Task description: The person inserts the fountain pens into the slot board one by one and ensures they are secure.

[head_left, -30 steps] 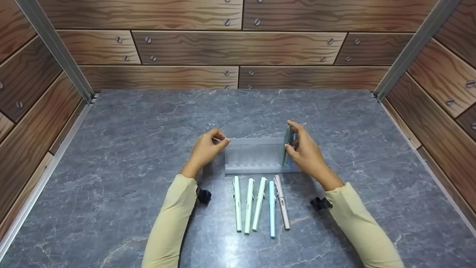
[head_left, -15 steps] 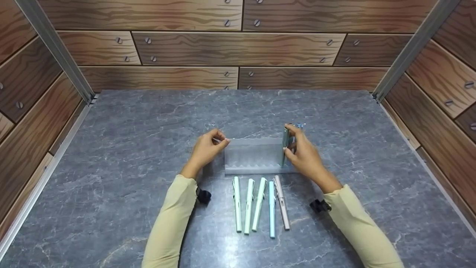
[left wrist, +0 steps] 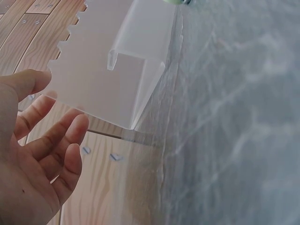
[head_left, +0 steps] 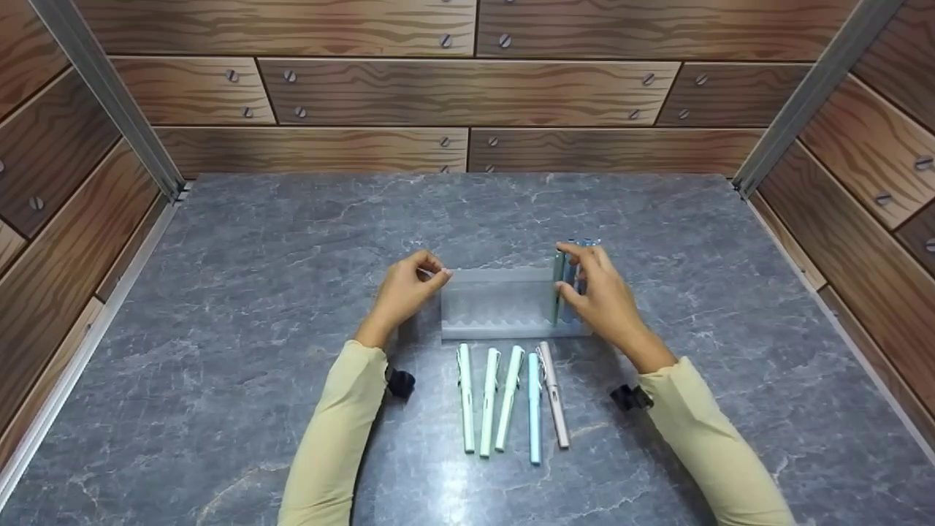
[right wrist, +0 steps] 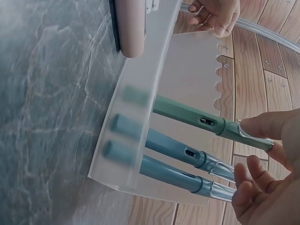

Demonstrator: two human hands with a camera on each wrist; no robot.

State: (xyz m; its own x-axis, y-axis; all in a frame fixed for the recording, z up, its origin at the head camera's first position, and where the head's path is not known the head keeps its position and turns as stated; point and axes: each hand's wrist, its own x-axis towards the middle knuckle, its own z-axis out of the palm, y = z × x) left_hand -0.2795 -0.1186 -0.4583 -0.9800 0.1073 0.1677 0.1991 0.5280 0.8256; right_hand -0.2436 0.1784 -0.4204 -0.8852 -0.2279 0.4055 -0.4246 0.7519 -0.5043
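A frosted clear pen rack (head_left: 497,299) with a notched top edge stands in the middle of the table. My left hand (head_left: 407,291) pinches its upper left corner between thumb and index finger, as the left wrist view shows too. Near the rack's right end, my right hand (head_left: 605,301) holds the cap end of a green fountain pen (right wrist: 187,114), thumb on the clip. The pen's lower end is inside the rack's front trough, blurred behind the plastic. Two blue fountain pens, an upper one (right wrist: 171,143) and a lower one (right wrist: 168,172), stand beside it, under my curled fingers.
Before the rack lie several pens: mint-green ones, including the leftmost (head_left: 466,398), a light blue one (head_left: 535,409) and a greyish-pink one (head_left: 555,398). Wood-patterned walls (head_left: 467,91) enclose the grey marbled table (head_left: 256,292) at the back and sides.
My right hand has brought the green pen slightly left and straightened it into a slot beside the blue pens. The left hand keeps its place at the rack's corner.
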